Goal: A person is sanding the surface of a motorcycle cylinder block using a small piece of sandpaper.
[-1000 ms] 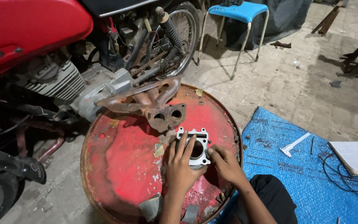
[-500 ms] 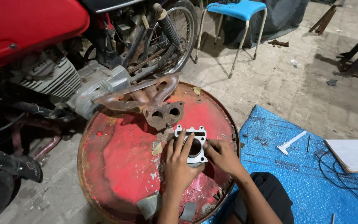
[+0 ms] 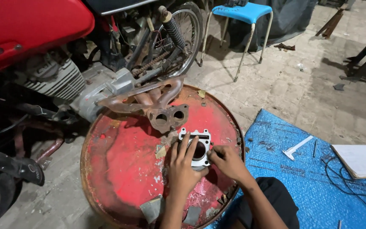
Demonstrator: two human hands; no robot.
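Little has shifted since a moment ago: both hands have stayed on the grey metal engine cylinder block [image 3: 195, 146], and only the view has drifted a touch. Nearest, a dark-trousered knee [image 3: 272, 199] sits at the right edge of the round, rusty red metal drum lid [image 3: 119, 169] that serves as a work surface. On it, the left hand [image 3: 183, 169] lies flat with fingers spread over the near-left side of the block, pressing it down, while the right hand [image 3: 227, 161] is pinched against the block's right edge; whether it holds some small thing there I cannot tell. The block itself rests right of the lid's middle, its round bore open between the two hands. To the right, on the floor, a blue plastic sheet [image 3: 284, 169] carries a small white T-shaped tool [image 3: 296, 147] and, further right, a pale notebook [image 3: 361, 160] with black cable [image 3: 339, 178] beside it. Just beyond the block, a rusty brown twin-port exhaust manifold [image 3: 157, 106] lies across the lid's far rim. Behind that stands a red motorcycle [image 3: 30, 29], its finned silver engine [image 3: 51, 80] on the left and spoked rear wheel [image 3: 183, 38] further back. Farthest off, a blue-seated stool with white legs [image 3: 246, 12] stands on the paved floor.
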